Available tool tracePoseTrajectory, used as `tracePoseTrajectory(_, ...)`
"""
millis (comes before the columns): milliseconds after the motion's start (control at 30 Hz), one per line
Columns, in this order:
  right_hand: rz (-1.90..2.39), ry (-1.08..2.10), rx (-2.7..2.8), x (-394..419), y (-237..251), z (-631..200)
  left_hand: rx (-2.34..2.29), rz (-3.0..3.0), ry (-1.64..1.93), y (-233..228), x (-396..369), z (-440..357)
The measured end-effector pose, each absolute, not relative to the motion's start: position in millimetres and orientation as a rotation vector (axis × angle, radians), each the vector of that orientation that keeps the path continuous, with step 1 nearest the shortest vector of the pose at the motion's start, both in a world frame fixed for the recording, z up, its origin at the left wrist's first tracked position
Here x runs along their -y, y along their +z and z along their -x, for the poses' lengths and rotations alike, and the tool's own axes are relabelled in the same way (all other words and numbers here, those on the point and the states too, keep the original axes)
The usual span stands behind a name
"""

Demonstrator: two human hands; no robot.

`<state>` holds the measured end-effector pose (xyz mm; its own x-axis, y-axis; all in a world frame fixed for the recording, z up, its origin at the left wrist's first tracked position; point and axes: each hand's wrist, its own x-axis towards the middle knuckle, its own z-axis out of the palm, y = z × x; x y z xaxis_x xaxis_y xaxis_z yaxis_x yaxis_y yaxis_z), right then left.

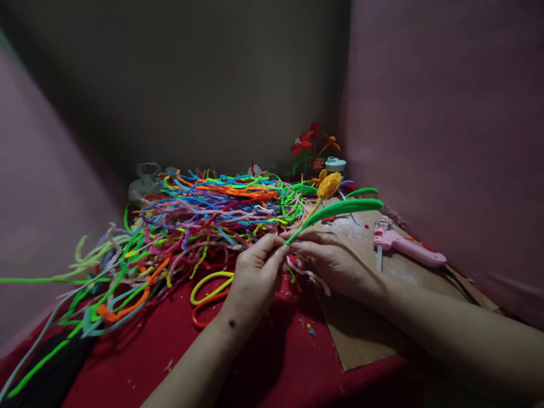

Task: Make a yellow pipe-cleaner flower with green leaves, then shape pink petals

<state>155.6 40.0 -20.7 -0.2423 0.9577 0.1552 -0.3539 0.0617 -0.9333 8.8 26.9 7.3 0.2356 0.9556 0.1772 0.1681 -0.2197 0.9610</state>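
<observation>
Left of the pink hot-glue gun, the left hand and right hand pinch the base of a green pipe-cleaner leaf. Pinches kept firm and close together should keep any twist even, without kinking the wire.

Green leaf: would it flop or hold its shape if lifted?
Probably springy rather than floppy: held near one end between the left hand and right hand, the green leaf arches out without hanging limp. It's likely light, being so slim. Its surface looks matte, so it probably wouldn't slip much.
</observation>
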Motion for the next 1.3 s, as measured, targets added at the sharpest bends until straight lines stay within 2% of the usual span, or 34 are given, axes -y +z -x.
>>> tracePoseTrajectory(233, 0.751, 1.515, 1.293, -42.8, -19.8, -162.2, -0.93, -1.297, 0.92, 14.7, -30.7, -5.4)
tracePoseTrajectory(600, 0.615, 1.79, 1.081, -44.3, -18.0, -158.6, -0.745, -1.072, 0.811, 10.1, -34.4, -0.3)
tracePoseTrajectory(833, 0.607, 1.673, 1.1, -41.9, -16.7, -158.3, -0.617, -0.957, 0.702, 10.6, -36.0, 2.7)
tracePoseTrajectory(1000, 0.64, 1.685, 1.055, -42.0, -16.1, -155.6, -0.891, -1.36, 0.817, 14.4, -32.2, -1.6)
tracePoseTrajectory(1167, 0.727, 1.659, 0.942, -42.3, -19.8, -155.0, -1.345, -2.268, 1.117, 3.2, -28.2, -5.9)
tracePoseTrajectory(1300, 0.778, 1.629, 1.016, -40.1, -22.1, -155.0, -1.448, -2.816, 1.07, -7.2, -29.2, -2.9)
